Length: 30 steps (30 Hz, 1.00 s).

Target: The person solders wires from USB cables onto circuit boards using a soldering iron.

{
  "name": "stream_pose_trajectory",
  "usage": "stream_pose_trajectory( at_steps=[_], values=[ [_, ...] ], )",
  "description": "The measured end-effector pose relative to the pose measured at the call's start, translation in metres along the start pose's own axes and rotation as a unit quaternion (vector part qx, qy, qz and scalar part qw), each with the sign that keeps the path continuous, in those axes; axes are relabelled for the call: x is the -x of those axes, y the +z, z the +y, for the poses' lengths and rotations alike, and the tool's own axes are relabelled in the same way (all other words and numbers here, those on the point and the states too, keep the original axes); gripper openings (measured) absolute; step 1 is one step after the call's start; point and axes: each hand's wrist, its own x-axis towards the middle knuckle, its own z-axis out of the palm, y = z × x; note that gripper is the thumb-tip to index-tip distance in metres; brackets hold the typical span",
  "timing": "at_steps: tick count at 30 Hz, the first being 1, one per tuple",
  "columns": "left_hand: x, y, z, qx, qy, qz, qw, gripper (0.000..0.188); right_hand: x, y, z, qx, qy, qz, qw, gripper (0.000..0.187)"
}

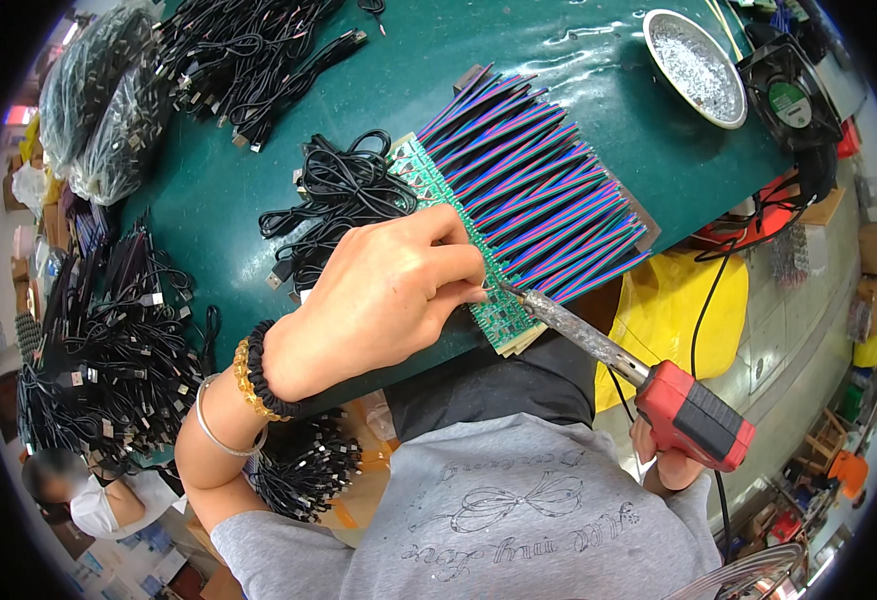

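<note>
My left hand (389, 285) reaches over a panel of small green circuit boards (492, 325), its thumb and fingertips pinched together at the board's surface. What they hold is too small and too covered to make out. My right hand (664, 462) is wrapped round the red and black handle of a soldering iron (599, 345). The iron's tip meets the boards right beside my left fingertips. From the panel's far right side fan out rows of blue, pink and black wires (549, 190). Coiled black cables (344, 180) lie left of the panel, partly hidden behind my left hand.
On the green table (479, 30) stand a metal bowl (694, 70) of silvery bits and a black fan (787, 100). Bundles of black USB cables (249, 50) and bagged cables (109, 100) crowd the left. A yellow sheet (684, 310) hangs at right; another person (109, 505) sits lower left.
</note>
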Motion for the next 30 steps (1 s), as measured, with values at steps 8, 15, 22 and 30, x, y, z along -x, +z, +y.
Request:
stream_pose_trajectory(
  at_steps=[8,15,22,30],
  values=[
    [-0.003,0.004,0.000,-0.004,0.009,0.010,1.000,0.012,-0.055,0.013,-0.008,-0.021,-0.051,-0.122,0.991,0.040],
    [0.003,0.001,0.007,-0.096,0.034,0.059,0.993,0.014,-0.097,0.079,-0.050,-0.065,0.084,0.031,0.994,0.094],
    [-0.003,-0.034,-0.003,-0.151,0.063,0.201,0.966,0.031,-0.112,0.067,-0.043,-0.096,0.045,-0.018,0.994,0.091],
    [-0.040,-0.083,-0.111,-0.422,-0.027,0.354,0.834,0.015,-0.125,0.068,-0.033,-0.133,0.020,-0.022,0.991,0.077]
  ],
)
